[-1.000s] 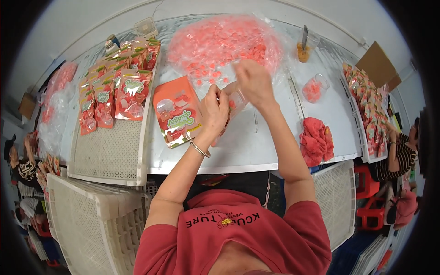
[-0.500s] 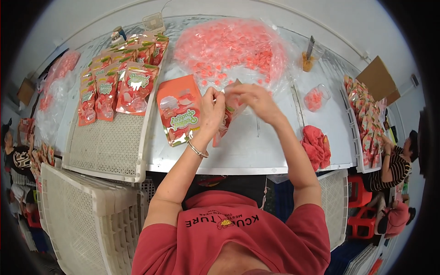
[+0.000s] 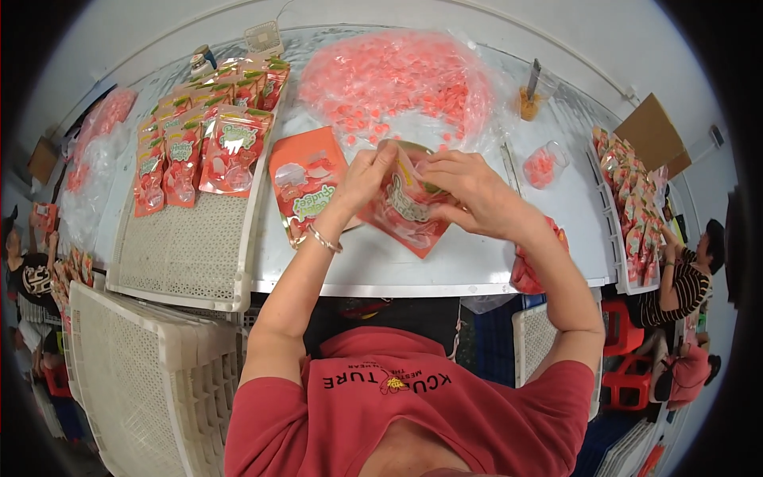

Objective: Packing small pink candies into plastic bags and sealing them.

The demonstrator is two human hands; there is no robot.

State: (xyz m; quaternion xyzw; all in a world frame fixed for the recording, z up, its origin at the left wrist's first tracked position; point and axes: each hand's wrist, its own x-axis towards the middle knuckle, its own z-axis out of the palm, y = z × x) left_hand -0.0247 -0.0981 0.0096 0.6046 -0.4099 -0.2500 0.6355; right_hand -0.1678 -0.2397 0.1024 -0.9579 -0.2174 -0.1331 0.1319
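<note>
A red and pink candy pouch (image 3: 413,208) is held up over the middle of the table, its top edge spread apart. My left hand (image 3: 367,179) pinches the pouch's upper left edge, a bracelet round that wrist. My right hand (image 3: 481,193) grips the right side, its fingers curled at the mouth and the thumb on the front. The inside of the pouch is mostly hidden. Beside my left hand lies a stack of flat red pouches (image 3: 306,179). Beyond both hands, loose pink candies (image 3: 405,87) are heaped on a large clear plastic sheet or bag.
On the left, filled pouches (image 3: 234,151) stand on a white perforated tray (image 3: 179,254). A clear cup of pink candies (image 3: 544,165), a red cloth (image 3: 528,266) and a cup with a utensil (image 3: 530,103) are to the right. Another pouch tray (image 3: 608,211) and a co-worker (image 3: 687,278) are farther right.
The narrow, folded pouch has been opened out and its front now faces me. My right hand has moved right and nearer, onto the pouch's right side.
</note>
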